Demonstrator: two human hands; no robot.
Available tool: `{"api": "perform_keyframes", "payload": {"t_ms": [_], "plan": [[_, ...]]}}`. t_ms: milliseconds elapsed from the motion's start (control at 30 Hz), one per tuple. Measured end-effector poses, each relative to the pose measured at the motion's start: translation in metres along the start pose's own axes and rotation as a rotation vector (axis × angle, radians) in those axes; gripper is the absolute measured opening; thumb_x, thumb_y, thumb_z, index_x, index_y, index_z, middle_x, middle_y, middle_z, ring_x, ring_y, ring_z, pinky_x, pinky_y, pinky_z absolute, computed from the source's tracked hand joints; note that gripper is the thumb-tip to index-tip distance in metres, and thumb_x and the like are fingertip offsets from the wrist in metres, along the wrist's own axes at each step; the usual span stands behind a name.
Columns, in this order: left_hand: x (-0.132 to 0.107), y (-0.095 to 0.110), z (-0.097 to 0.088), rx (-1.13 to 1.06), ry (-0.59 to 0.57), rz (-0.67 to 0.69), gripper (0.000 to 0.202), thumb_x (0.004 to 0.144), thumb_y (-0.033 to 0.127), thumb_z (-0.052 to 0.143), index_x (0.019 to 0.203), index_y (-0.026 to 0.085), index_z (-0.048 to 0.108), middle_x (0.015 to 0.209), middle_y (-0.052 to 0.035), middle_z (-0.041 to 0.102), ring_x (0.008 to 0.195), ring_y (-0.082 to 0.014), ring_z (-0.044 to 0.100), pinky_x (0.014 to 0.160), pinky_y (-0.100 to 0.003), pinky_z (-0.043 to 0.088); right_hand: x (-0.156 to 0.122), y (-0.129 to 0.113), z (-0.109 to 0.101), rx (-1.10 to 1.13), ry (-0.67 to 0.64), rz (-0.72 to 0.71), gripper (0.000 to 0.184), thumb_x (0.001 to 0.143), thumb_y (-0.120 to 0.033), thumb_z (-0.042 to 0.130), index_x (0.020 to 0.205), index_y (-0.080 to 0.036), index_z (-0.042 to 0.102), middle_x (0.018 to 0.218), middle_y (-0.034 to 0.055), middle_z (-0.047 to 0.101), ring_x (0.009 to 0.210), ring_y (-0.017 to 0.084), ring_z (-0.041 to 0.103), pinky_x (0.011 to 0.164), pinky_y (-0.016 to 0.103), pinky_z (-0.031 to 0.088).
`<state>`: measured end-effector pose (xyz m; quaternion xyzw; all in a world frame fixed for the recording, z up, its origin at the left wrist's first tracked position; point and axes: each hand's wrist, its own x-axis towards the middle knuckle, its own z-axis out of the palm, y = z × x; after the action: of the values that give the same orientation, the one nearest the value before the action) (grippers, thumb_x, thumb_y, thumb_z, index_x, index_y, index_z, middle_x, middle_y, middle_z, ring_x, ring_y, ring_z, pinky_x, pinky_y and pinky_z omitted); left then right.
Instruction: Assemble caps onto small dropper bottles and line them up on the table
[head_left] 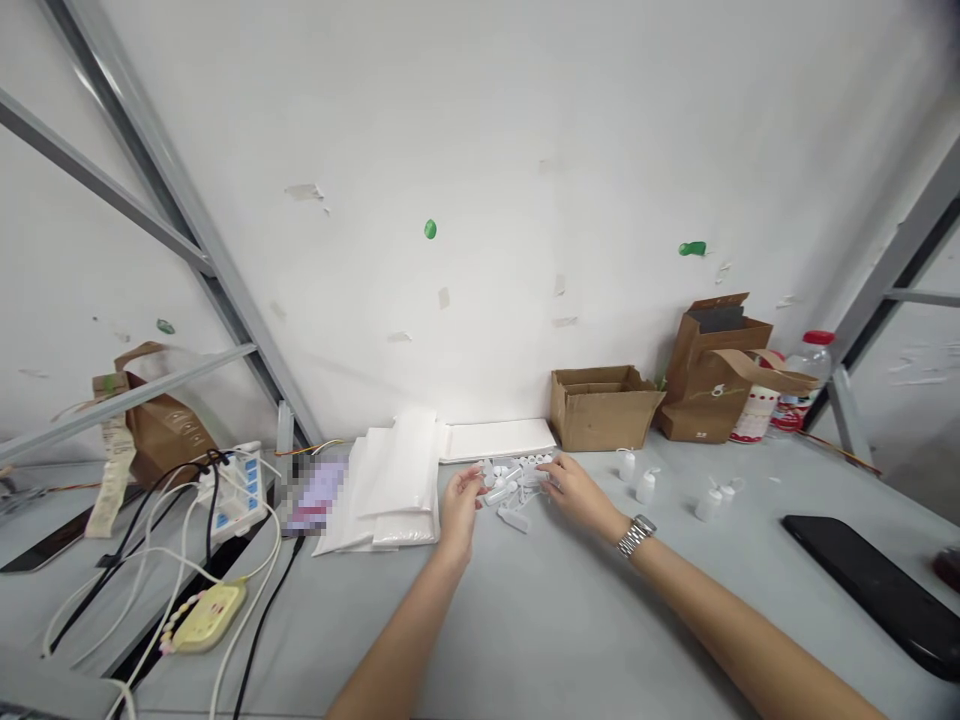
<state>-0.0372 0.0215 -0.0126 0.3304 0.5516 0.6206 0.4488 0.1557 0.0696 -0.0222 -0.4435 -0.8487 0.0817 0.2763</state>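
A small heap of white and clear plastic pieces (506, 485) lies on the grey table, among them small bottle-like parts and thin strips. My left hand (459, 502) is at the heap's left edge, its fingers curved and apart, the tips touching the pieces. From the other side my right hand (576, 490), with a metal watch (636, 535) on the wrist, reaches its spread fingers to the heap's right edge. Neither hand visibly grips a single piece. One flat white piece (514, 519) sits at the near side of the heap. Behind it is a row of small white round parts (536, 459).
White plastic packets (397, 480) are stacked on the left, a long white box (499, 438) behind. Right of it stand an open cardboard box (606, 418) and a paper bag (701, 390). Several small white bottles (645, 487), a black case (870, 590) and tangled cables (184, 540) lie around.
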Motion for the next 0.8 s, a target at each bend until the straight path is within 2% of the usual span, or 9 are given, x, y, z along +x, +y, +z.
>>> {"api": "perform_keyframes", "payload": {"t_ms": [133,233,400,500,667,800], "plan": [[0.0,-0.004,0.005,0.084,-0.032,0.028,0.019,0.064,0.029,0.06,0.08,0.018,0.061,0.079,-0.0031,0.063,0.066,-0.0145,0.058,0.059,-0.025,0.036,0.005,0.002,0.011,-0.04,-0.005,0.021,0.017,0.077,-0.018,0.056,0.092,-0.013,0.061,0.09,0.0102,0.053,0.085,0.022,0.05,0.077,0.033,0.043],[-0.002,-0.008,0.007,0.159,-0.047,0.094,0.015,0.061,0.026,0.065,0.074,0.019,0.061,0.075,-0.0019,0.059,0.064,-0.0143,0.054,0.067,-0.027,0.038,0.003,0.002,0.012,-0.068,0.028,0.035,0.012,0.075,-0.018,0.058,0.086,-0.013,0.06,0.091,0.011,0.051,0.087,0.023,0.049,0.077,0.034,0.043],[-0.009,-0.019,0.007,0.558,-0.175,0.422,0.015,0.066,0.029,0.063,0.08,0.024,0.064,0.083,-0.0037,0.056,0.077,-0.0201,0.051,0.078,-0.033,0.036,-0.014,0.004,0.0,-0.059,0.147,-0.014,0.01,0.079,-0.02,0.054,0.086,-0.014,0.057,0.097,0.0126,0.051,0.091,0.024,0.047,0.08,0.035,0.041],[-0.009,-0.026,0.009,0.728,-0.223,0.53,0.019,0.065,0.031,0.066,0.082,0.024,0.064,0.083,-0.006,0.055,0.085,-0.0251,0.05,0.079,-0.035,0.035,-0.025,0.007,-0.008,-0.008,0.15,0.029,0.011,0.082,-0.023,0.05,0.087,-0.015,0.056,0.093,0.0117,0.054,0.088,0.023,0.05,0.078,0.035,0.041],[-0.005,-0.027,0.013,0.823,-0.167,0.553,0.017,0.062,0.033,0.068,0.075,0.023,0.065,0.08,-0.0078,0.056,0.087,-0.0283,0.05,0.081,-0.036,0.034,-0.028,0.01,-0.013,0.09,0.076,0.215,0.021,0.083,-0.034,0.048,0.084,-0.015,0.057,0.076,0.007,0.06,0.075,0.021,0.053,0.071,0.033,0.041],[-0.003,-0.019,0.014,0.88,-0.126,0.443,0.013,0.062,0.03,0.067,0.07,0.021,0.064,0.078,-0.0081,0.058,0.089,-0.0279,0.05,0.084,-0.035,0.033,-0.026,0.011,-0.01,0.131,0.134,0.214,0.024,0.084,-0.033,0.046,0.093,-0.014,0.058,0.079,0.0075,0.06,0.073,0.02,0.054,0.07,0.032,0.042]]}}
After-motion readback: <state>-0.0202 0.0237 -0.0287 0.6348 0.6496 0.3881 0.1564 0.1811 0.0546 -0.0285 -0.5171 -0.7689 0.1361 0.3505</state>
